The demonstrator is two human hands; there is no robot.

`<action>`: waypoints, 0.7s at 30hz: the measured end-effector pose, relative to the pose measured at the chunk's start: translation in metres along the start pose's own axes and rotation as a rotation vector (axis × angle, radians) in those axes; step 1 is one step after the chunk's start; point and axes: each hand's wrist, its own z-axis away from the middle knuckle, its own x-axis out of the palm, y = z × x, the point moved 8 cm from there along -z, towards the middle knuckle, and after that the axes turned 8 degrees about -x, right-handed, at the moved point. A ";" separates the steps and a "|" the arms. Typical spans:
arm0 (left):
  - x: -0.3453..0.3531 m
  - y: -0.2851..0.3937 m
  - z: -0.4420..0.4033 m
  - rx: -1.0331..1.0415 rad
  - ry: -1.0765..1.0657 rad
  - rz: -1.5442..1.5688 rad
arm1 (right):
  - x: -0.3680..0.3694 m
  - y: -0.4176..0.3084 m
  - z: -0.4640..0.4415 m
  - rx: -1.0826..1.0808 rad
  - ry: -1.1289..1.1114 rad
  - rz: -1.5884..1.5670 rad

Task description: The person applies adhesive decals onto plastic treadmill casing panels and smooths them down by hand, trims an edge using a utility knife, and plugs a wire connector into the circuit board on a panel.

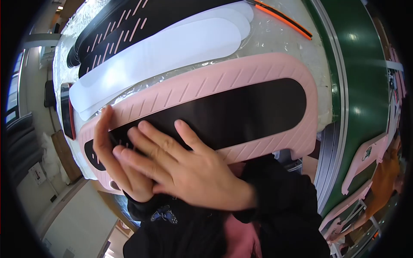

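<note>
A long pink plastic panel (292, 69) with slanted ridges lies across the surface in front of me. Set into it is a smooth black strip (249, 109) with rounded ends. My right hand (185, 165) is laid over the strip left of its middle, fingers stretched and spread, gripping nothing. Close to the panel's left end, my left hand (114, 161) is raised on its edge with fingers extended. The right hand's fingers overlap it and hide part of it. A few pale dashes show on the strip near the left hand.
Beyond the panel lie white rounded sheets (163, 53) and black slotted strips (116, 38). An orange-and-black cutter (284, 19) rests at the upper right, a phone-like red-edged object (68, 112) at the left. Rightward runs a green conveyor (357, 56) carrying another pink panel (359, 161); a person's arm (378, 185) is there.
</note>
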 end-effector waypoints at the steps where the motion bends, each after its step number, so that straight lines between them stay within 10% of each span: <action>1: -0.001 0.000 -0.001 0.018 -0.001 0.009 | -0.003 0.001 0.001 0.003 0.011 0.016; 6: 0.001 0.000 0.001 0.038 0.004 0.016 | -0.040 0.047 0.060 0.188 -0.282 0.375; 10: 0.000 -0.001 0.003 0.053 0.002 -0.020 | -0.115 0.094 0.152 0.697 -0.041 0.617; 14: 0.003 0.002 0.003 0.089 0.011 -0.021 | -0.120 0.068 0.143 0.555 0.248 0.584; 18: 0.000 0.001 0.007 0.104 0.007 0.021 | -0.028 0.002 0.061 -0.134 -0.007 0.291; 21: -0.005 0.000 0.003 0.106 -0.007 0.087 | -0.041 0.027 0.090 0.007 -0.051 0.355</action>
